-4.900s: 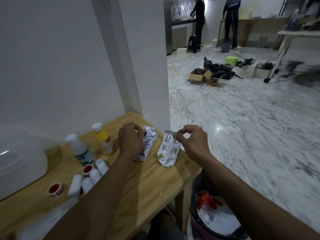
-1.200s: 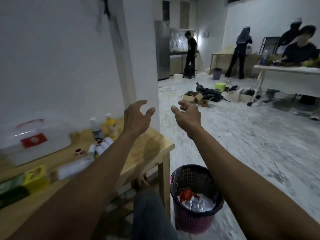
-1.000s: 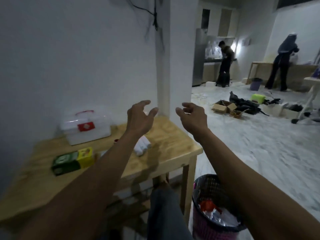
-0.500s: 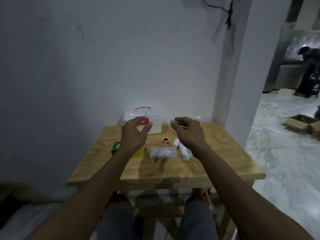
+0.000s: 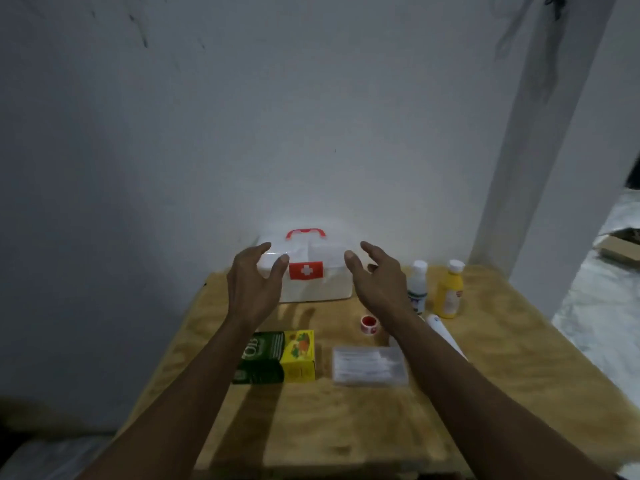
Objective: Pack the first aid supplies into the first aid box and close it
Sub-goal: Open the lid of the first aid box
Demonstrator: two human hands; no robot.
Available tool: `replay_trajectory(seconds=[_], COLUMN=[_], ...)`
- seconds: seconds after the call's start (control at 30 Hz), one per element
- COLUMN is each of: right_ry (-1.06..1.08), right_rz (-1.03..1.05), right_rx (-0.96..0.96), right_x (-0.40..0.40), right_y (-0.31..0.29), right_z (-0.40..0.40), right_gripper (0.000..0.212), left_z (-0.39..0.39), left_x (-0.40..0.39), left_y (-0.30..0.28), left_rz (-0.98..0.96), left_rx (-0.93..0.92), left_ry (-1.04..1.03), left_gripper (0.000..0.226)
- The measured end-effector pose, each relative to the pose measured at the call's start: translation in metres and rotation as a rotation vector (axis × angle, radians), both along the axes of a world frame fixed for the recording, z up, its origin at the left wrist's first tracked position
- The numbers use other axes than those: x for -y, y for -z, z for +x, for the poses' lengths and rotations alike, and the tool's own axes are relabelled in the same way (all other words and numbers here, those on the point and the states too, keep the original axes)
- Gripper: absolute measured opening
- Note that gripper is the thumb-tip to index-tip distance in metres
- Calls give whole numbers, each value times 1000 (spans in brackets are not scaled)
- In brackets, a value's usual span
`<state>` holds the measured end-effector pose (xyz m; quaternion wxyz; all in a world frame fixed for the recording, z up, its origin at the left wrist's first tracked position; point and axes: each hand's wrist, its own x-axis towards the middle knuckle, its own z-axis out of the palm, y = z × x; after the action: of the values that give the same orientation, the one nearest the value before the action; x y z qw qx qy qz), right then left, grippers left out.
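I am looking at a dim room with a bare grey wall, and a wooden surface (image 5: 346, 427) is standing against it with the supplies spread across it. The first aid box (image 5: 308, 271), white with a red handle and a red cross label, is sitting at the back against the wall, and its lid is looking shut. My left hand (image 5: 254, 285) and my right hand (image 5: 379, 282) are both reaching toward it, one at each side, fingers spread apart and holding nothing; whether the left fingertips are touching the lid I cannot tell. Nearer to me a green and yellow carton (image 5: 277, 356) is lying just beside a clear flat packet (image 5: 369, 365), a small red-centred tape roll (image 5: 369, 323) is sitting between the packet and the box, and a white bottle (image 5: 417, 289) and a yellow bottle (image 5: 449, 291) are standing upright to the right, with a white roll (image 5: 445, 336) lying in front of them. Nothing seems packed yet, so I am judging this as the opening step: getting hold of the box. The next move is calling for both hands to close on its sides, draw it nearer, and lift the lid before anything goes in.
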<state>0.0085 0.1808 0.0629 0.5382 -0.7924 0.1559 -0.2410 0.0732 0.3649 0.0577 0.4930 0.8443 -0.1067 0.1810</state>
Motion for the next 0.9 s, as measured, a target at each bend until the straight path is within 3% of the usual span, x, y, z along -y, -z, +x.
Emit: replay_trajectory(seconds=[0.13,0.4,0.9], right_ry=[-3,9,41], right_rz=[27,65,48], right_rx=[-61,-29,-30], right_x=[-2,2,-18], right_y=[25,20,17], right_z=[69,80,28], right_gripper=[59,54,52], left_z=[66,74,29], left_x=[7,15,-2], left_y=[27,15,20], left_rz=[-38,-113,-137], left_rx=[-138,-171,-167], left_ry=[-35,2,5], left_gripper=[52,52,51])
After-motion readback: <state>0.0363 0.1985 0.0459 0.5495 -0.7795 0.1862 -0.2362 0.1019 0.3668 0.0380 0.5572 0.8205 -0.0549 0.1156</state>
